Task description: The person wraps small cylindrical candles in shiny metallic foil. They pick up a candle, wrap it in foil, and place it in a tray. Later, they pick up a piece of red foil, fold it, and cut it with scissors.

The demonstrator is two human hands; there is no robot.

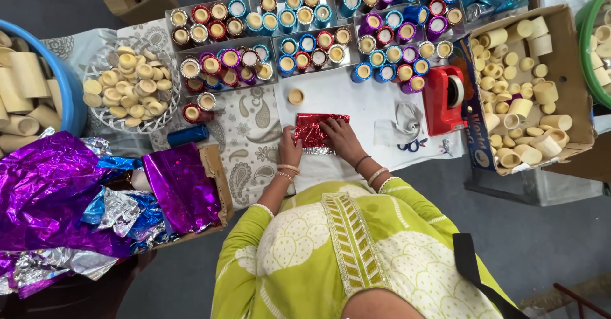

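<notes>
On the counter [382, 103] we've got both hands, left [290, 148] and right [339, 138], pressed flat on red foil [320, 128] (nothing gripped), red tape dispenser [444, 99] just right.

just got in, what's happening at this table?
A person in a green top presses both hands on a sheet of red foil lying flat on the white table: left hand at its left edge, right hand on its right part. One bare cream cup stands just beyond the foil. Trays of foil-wrapped cups sit further back, a red tape dispenser to the right, a box of bare cups beyond it.
</notes>
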